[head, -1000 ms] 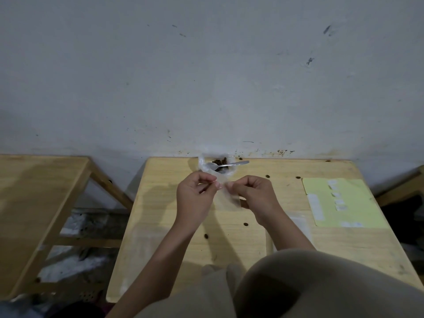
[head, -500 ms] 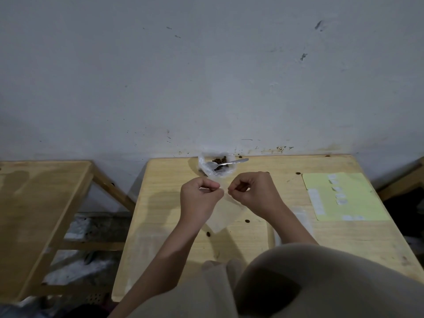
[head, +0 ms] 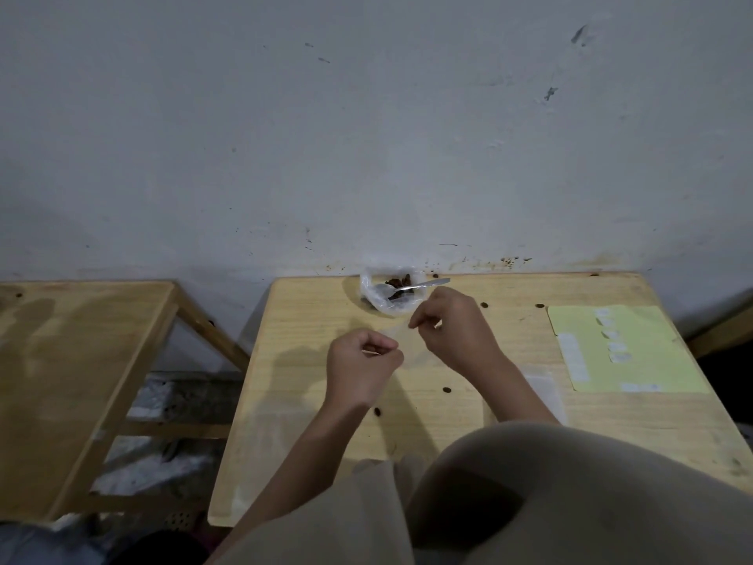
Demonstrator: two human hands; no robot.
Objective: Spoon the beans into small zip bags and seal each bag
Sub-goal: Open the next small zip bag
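A small clear zip bag (head: 403, 340) stretches between my two hands over the middle of the wooden table (head: 309, 320). My left hand (head: 360, 371) pinches its near left corner with curled fingers. My right hand (head: 452, 328) pinches its far right corner, higher and closer to the wall. Behind them, against the wall, a clear plastic bag of dark beans (head: 387, 293) sits open with a metal spoon (head: 423, 284) resting in it, handle pointing right. I cannot tell whether the zip bag holds any beans.
Loose beans (head: 447, 389) lie scattered on the table. A yellow-green sheet (head: 635, 360) with white labels lies at the right. A few flat clear bags (head: 546, 385) lie beside my right forearm. A second wooden table (head: 73, 360) stands to the left across a gap.
My hands have drawn apart along the bag's top edge. The right hand rose toward the bean bag; the left hand dropped slightly toward me.
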